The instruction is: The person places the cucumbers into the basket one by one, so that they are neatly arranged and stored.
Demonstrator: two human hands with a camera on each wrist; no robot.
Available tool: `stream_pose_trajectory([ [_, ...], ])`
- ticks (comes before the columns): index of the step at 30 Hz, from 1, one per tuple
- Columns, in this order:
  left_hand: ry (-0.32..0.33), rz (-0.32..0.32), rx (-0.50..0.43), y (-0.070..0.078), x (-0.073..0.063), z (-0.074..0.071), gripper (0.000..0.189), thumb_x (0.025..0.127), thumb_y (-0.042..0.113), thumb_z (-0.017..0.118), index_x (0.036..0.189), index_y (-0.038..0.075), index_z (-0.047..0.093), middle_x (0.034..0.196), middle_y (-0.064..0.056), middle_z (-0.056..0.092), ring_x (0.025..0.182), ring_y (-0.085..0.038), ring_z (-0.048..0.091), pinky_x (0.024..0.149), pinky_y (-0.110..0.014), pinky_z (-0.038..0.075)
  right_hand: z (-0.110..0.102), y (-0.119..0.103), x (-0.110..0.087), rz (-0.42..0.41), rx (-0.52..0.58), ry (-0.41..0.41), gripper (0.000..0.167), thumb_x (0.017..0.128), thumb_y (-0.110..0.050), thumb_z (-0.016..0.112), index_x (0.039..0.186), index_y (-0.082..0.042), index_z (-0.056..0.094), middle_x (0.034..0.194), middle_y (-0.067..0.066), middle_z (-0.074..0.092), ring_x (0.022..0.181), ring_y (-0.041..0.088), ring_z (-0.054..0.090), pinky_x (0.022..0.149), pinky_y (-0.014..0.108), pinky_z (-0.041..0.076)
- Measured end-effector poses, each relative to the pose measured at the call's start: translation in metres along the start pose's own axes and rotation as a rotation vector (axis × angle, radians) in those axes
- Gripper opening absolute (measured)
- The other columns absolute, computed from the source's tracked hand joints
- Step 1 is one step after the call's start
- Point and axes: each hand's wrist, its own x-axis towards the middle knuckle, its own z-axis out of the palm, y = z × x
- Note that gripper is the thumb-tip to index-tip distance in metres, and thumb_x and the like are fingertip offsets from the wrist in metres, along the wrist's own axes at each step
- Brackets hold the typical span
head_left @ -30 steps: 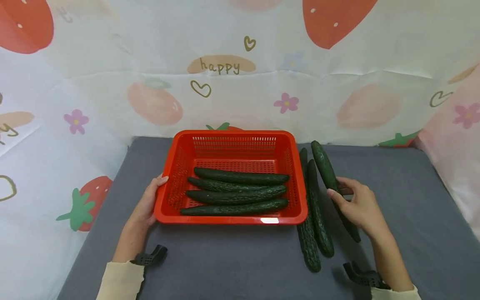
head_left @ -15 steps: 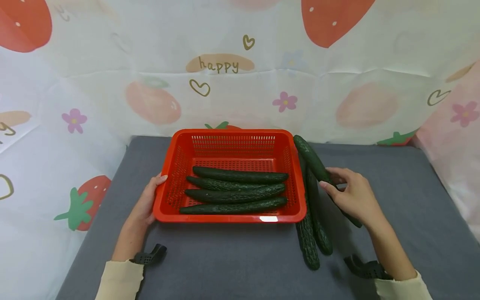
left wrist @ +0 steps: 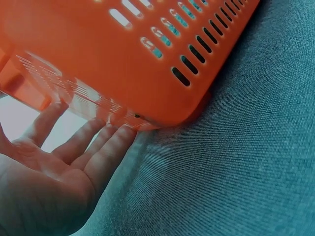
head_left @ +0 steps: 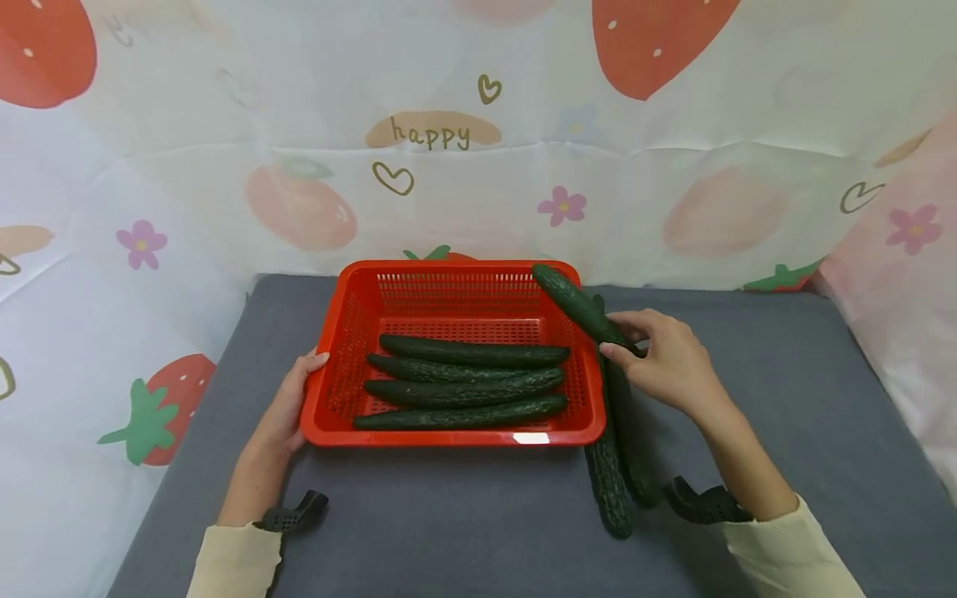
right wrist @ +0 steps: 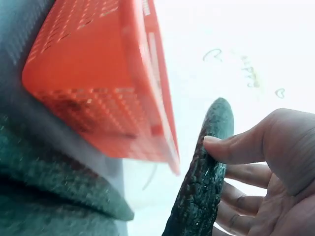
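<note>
A red plastic basket (head_left: 449,438) with slotted walls holds several long dark green cucumbers (head_left: 463,389), laid crosswise. My left hand (head_left: 282,411) grips its left side, thumb over the rim; in the left wrist view the fingers (left wrist: 110,152) lie against the outer wall. My right hand (head_left: 669,361) pinches another cucumber (head_left: 574,306) between thumb and fingers, near one end. That cucumber is tilted, its far end above the basket's back right corner. In the right wrist view the thumb (right wrist: 236,149) presses on its bumpy skin.
Two more cucumbers (head_left: 609,486) lie lengthwise on the grey cloth-covered table (head_left: 449,523), close along the basket's right side and partly hidden. Behind the table hangs a pale curtain (head_left: 463,208) printed with strawberries and hearts.
My right hand has carried its cucumber left and away from me, from beside the two on the table to over the basket's right rim. The left hand keeps its place on the basket.
</note>
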Motion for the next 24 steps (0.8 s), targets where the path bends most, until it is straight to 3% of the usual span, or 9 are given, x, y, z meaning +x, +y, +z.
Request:
stream_pose_trajectory([
  [4, -0.018, -0.001, -0.008, 0.0, 0.002, 0.001, 0.035, 0.113, 0.041, 0.036, 0.145, 0.026, 0.042, 0.121, 0.009, 0.066, 0.101, -0.005, 0.068, 0.087, -0.025, 0.061, 0.003, -0.012, 0.007, -0.018, -0.016, 0.006, 0.044, 0.1, -0.024, 0.073, 0.141, -0.009, 0.066, 0.122, 0.018, 0.069, 0.089, 0.033, 0.065, 0.062, 0.038, 0.048],
  [7, -0.005, -0.012, -0.009, 0.002, 0.002, 0.0, 0.034, 0.113, 0.041, 0.036, 0.144, 0.027, 0.042, 0.121, 0.011, 0.066, 0.102, -0.004, 0.067, 0.088, -0.024, 0.061, 0.006, -0.022, 0.014, -0.041, -0.025, -0.005, 0.043, 0.099, -0.024, 0.074, 0.139, -0.01, 0.068, 0.119, 0.016, 0.07, 0.082, 0.026, 0.06, 0.059, 0.034, 0.042],
  [15, 0.006, -0.024, 0.003, 0.004, 0.0, -0.003, 0.039, 0.113, 0.042, 0.036, 0.148, 0.025, 0.039, 0.125, 0.01, 0.065, 0.105, -0.005, 0.068, 0.09, -0.025, 0.061, 0.015, -0.04, 0.031, -0.095, -0.102, -0.045, 0.042, 0.099, -0.024, 0.074, 0.139, -0.01, 0.068, 0.108, 0.013, 0.069, 0.08, 0.024, 0.059, 0.058, 0.033, 0.043],
  [21, -0.018, 0.002, 0.013, 0.003, 0.0, -0.004, 0.04, 0.114, 0.041, 0.035, 0.149, 0.023, 0.038, 0.124, 0.008, 0.065, 0.103, -0.005, 0.068, 0.089, -0.025, 0.062, 0.02, -0.052, 0.042, -0.169, -0.198, -0.052, 0.041, 0.098, -0.023, 0.075, 0.138, -0.012, 0.069, 0.121, 0.013, 0.072, 0.096, 0.029, 0.069, 0.059, 0.034, 0.05],
  [24, -0.025, 0.011, -0.004, 0.002, 0.0, -0.004, 0.038, 0.114, 0.041, 0.035, 0.147, 0.023, 0.04, 0.123, 0.008, 0.066, 0.103, -0.005, 0.068, 0.089, -0.025, 0.062, 0.021, -0.058, 0.047, -0.194, -0.216, -0.048, 0.043, 0.098, -0.022, 0.075, 0.139, -0.012, 0.069, 0.124, 0.013, 0.072, 0.093, 0.03, 0.07, 0.054, 0.033, 0.047],
])
